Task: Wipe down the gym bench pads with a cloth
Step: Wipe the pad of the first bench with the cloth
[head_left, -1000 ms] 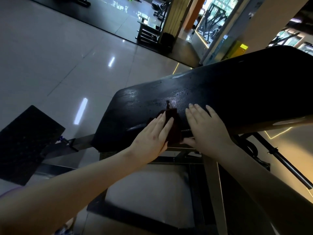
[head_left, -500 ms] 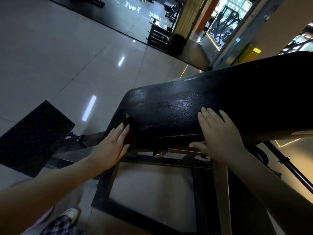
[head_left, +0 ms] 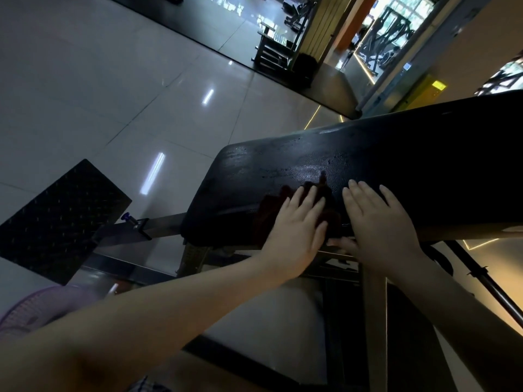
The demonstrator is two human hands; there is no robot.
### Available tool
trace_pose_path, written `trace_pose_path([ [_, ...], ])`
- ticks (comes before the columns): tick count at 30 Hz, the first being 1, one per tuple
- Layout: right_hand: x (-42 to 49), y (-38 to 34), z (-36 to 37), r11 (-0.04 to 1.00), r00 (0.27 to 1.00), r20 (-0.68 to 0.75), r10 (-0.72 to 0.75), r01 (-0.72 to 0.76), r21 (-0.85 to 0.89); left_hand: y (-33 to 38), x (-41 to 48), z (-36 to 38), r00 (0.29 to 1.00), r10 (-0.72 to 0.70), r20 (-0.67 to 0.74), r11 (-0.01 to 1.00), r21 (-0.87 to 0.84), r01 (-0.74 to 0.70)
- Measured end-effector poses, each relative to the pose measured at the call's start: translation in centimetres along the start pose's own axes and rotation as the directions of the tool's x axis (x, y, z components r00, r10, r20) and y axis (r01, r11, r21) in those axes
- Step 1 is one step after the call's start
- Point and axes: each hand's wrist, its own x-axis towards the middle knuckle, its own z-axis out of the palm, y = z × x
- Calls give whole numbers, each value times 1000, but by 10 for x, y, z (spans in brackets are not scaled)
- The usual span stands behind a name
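Note:
A long black bench pad slopes up to the right, its surface wet and shiny near the middle. A dark red cloth lies on the pad's near edge. My left hand presses flat on the cloth with straight fingers. Just to its right, my right hand rests flat on the pad, fingers spread, thumb tucked under the pad's lower edge.
The bench's metal frame runs below the pad. A black studded foot plate sits at the left on a steel bar. A dark bar slants at the right. Glossy floor tiles stretch behind, with gym racks far back.
My left hand slid the cloth from the pad's left end back to the right, beside my right hand. My right hand stayed planted on the pad.

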Motion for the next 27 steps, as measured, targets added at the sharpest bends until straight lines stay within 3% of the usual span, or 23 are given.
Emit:
trace_pose_path([
  [5,0,-3,-2,999,1000,5,31,-31,-18,-26,-8,-8,972,201,117,932,283,-227],
  [9,4,-16,-7,997,995,68,68,-66,-38,-53,-21,-19,964,207,165,911,327,-252],
  [17,27,-66,-12,998,972,227,-65,66,3,-128,-71,-51,983,18,182,915,393,-90],
  [22,38,-98,-9,980,967,204,-154,124,154,-153,-88,-57,977,-90,194,927,375,11],
  [27,43,-121,-3,984,963,228,-142,111,141,-158,-96,-56,965,-180,189,936,335,109],
])
